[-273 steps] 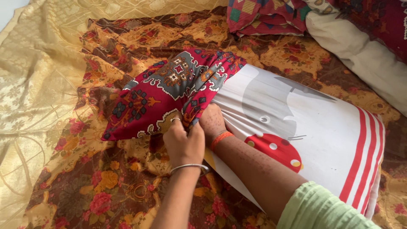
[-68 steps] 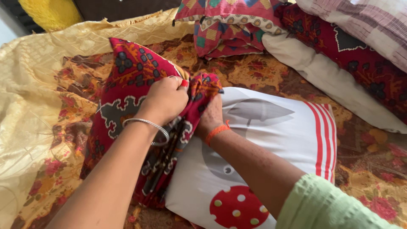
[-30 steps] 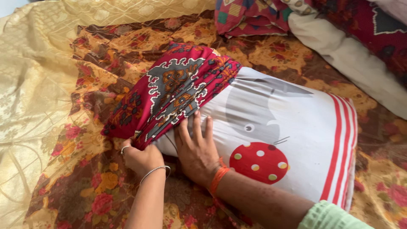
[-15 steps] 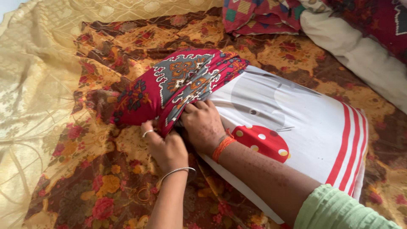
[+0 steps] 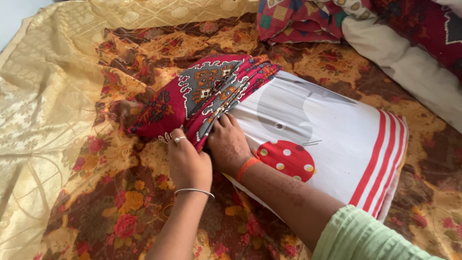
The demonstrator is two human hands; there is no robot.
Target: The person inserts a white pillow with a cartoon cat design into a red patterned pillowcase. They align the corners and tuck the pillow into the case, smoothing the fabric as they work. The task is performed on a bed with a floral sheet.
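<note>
Since half-second ago, left hand (image 5: 188,163) shifted up; fingers pinch red patterned cover (image 5: 202,96) hem. Right hand (image 5: 230,144) fingers clamped beside, on white pillow (image 5: 332,135). Mid-sleeving; next: tug hem along.

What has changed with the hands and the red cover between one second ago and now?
The right hand, flat on the white pillow a second ago, has moved up to the gathered edge of the red cover. The left hand has shifted right along that edge and now grips it beside the right hand. The cover sits on the same end of the pillow, and the floral bedspread is unchanged.
</note>
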